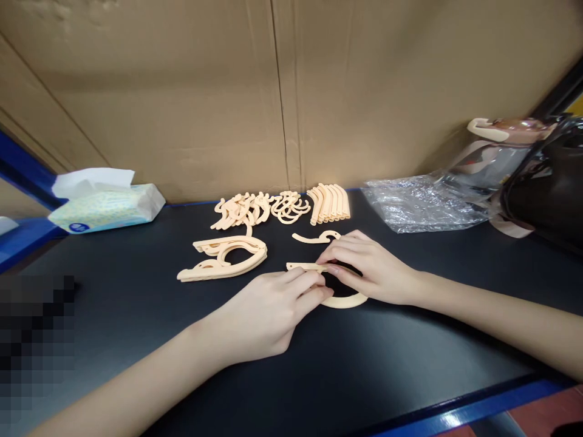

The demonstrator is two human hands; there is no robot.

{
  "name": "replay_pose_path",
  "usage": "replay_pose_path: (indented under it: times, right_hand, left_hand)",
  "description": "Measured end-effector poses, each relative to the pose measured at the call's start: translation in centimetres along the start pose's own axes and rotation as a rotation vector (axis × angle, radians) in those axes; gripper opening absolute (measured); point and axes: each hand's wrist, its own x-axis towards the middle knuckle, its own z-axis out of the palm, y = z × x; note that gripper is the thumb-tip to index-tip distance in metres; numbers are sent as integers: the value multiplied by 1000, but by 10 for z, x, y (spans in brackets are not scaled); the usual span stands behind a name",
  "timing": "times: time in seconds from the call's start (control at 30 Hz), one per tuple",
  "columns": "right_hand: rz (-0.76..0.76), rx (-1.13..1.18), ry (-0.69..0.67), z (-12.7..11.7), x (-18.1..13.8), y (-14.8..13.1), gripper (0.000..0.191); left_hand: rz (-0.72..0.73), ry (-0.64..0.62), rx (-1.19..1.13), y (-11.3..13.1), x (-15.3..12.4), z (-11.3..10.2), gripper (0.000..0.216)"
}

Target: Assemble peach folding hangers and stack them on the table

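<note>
Both my hands meet over a cream plastic hanger piece (pixel 342 301) lying on the black table (pixel 136 315). My left hand (pixel 268 309) pinches its near end, fingers closed on it. My right hand (pixel 368 267) curls over the piece from the right, fingertips pressing a straight cream arm (pixel 303 266) of it. A loose cream hook part (pixel 314 238) lies just beyond my right hand.
An assembled folded cream hanger (pixel 223 258) lies to the left. Rows of cream parts (pixel 282 207) sit at the back by the cardboard wall (pixel 273 91). A tissue pack (pixel 107 206) is back left; crumpled clear plastic (pixel 419 203) and bags (pixel 542 182) are back right.
</note>
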Motion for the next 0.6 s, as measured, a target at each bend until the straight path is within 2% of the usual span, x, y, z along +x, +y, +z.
replay_pose_path:
  times: [0.23, 0.33, 0.43, 0.6]
  right_hand:
    - [-6, -44, 31, 2, -1, 3, 25]
    - [-22, -95, 56, 4, -2, 6, 30]
    - [-38, -103, 31, 4, -2, 6, 26]
    - [-35, -108, 17, 2, -2, 3, 22]
  left_hand:
    - [-40, 27, -175, 0, 2, -4, 21]
    - [-103, 46, -256, 0, 3, -4, 13]
    - [-201, 76, -364, 0, 3, -2, 6]
    - [-318, 176, -473, -4, 2, 3, 11]
